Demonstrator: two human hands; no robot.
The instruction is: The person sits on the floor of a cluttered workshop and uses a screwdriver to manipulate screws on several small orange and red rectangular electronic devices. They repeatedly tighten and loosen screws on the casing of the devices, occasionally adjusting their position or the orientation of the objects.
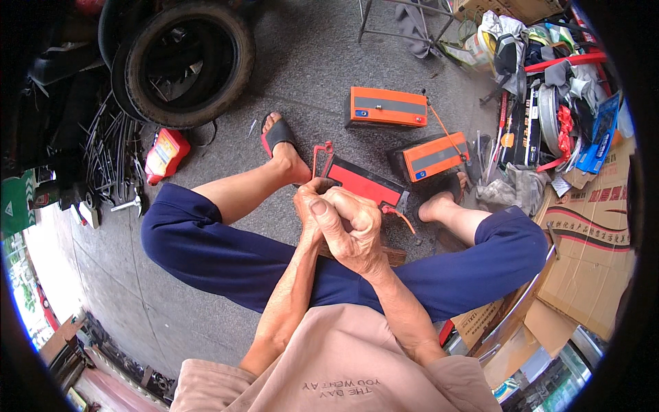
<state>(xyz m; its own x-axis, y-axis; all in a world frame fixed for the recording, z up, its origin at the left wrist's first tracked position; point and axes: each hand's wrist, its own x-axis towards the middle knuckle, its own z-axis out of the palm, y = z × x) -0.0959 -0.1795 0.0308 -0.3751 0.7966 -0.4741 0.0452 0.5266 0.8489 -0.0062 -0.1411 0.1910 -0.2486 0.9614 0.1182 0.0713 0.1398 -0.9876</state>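
Observation:
My left hand (pixel 309 209) and my right hand (pixel 353 226) are clasped together in front of my knees, fingers curled and right thumb raised. Whatever they may hold is hidden. Just beyond them lies a red-topped black battery (pixel 365 184) with a red wire at its left and an orange lead at its right; my hands overlap its near left part in view. Farther off are an orange-topped battery (pixel 384 103) and another (pixel 429 159) at the right, with an orange cable between them. A wooden piece (pixel 391 255) shows behind my wrists.
Worn tyres (pixel 230 62), thin metal rods (pixel 117 137) and a red jug (pixel 165 154) lie at the left. A metal frame (pixel 371 27) stands at the back. Piled clutter (pixel 549 89) and cardboard (pixel 583 275) fill the right. My sandalled feet flank the batteries.

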